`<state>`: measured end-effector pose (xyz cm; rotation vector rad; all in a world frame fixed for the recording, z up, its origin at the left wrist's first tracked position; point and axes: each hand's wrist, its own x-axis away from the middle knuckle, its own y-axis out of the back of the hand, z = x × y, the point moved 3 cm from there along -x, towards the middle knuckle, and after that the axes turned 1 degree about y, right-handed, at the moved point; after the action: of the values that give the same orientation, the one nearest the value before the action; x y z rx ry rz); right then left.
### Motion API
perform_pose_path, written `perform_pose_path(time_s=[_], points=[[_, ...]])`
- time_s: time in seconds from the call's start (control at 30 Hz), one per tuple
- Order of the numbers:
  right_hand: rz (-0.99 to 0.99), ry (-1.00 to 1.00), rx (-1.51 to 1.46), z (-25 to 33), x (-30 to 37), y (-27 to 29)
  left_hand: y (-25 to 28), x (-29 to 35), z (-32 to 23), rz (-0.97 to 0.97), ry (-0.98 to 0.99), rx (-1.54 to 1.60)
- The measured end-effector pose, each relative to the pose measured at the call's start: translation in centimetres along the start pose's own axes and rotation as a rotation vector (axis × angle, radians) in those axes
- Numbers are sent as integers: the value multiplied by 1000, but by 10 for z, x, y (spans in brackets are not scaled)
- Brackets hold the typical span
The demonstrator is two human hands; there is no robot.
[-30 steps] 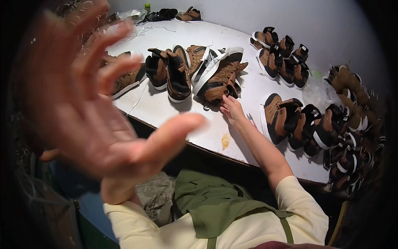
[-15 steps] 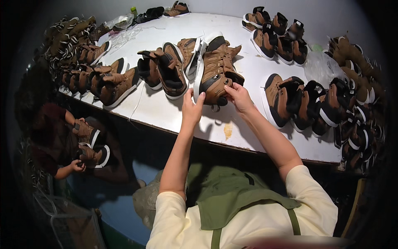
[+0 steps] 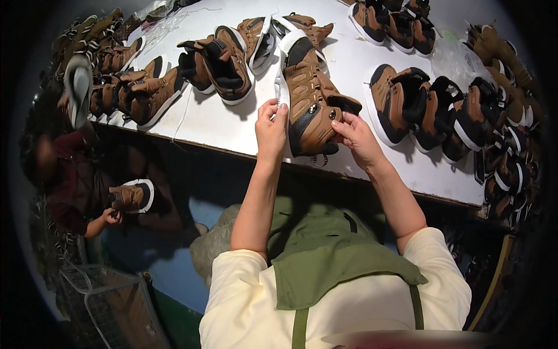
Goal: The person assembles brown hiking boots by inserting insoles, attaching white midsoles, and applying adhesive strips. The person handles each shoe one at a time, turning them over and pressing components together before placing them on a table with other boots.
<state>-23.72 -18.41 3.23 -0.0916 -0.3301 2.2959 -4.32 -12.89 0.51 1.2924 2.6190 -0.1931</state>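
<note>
Between my hands I hold up a brown high-top shoe [image 3: 309, 96] with a black toe cap and white sole, its side turned toward me and its toe pointing away. My left hand [image 3: 272, 129] grips the white sole edge near the heel. My right hand [image 3: 358, 136] pinches the ankle collar beside the metal lace eyelets. The shoe is above the table's front edge. Just beyond it lies another brown shoe [image 3: 317, 30], partly hidden. To its left a brown shoe [image 3: 228, 67] stands upright with its dark opening showing.
The white table [image 3: 232, 125] carries a row of shoes [image 3: 427, 110] at right and more shoes [image 3: 148, 96] at left. A clear plastic bag [image 3: 456, 58] lies behind the right row. A co-worker at lower left holds a shoe [image 3: 131, 198]. A wire basket [image 3: 113, 296] stands on the floor.
The held shoe has come nearer to me and turned slightly, still in both hands. The view has shifted. The co-worker has raised one shoe toward the table's left end.
</note>
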Motion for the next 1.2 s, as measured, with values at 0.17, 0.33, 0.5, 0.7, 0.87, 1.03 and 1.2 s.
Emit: perform_pose_path(time_s=[0.17,0.33,0.5,0.7,0.87,1.03,1.2], points=[[-80,1,-39,-6,7,-2,-10,3,28,-30,162,381],[-97,111,-90,-16,10,-3,-10,5,30,29,272,529],[-113,194,-137,-27,10,-5,-7,4,32,66,297,568],[-126,211,-162,-33,12,-4,-7,6,20,87,306,468],[-130,202,-187,-36,14,-2,-6,13,14,97,319,459],[-140,213,-139,-30,17,-8,2,20,16,20,243,331],[-152,262,-49,-30,22,-17,8,25,-5,-21,115,62]])
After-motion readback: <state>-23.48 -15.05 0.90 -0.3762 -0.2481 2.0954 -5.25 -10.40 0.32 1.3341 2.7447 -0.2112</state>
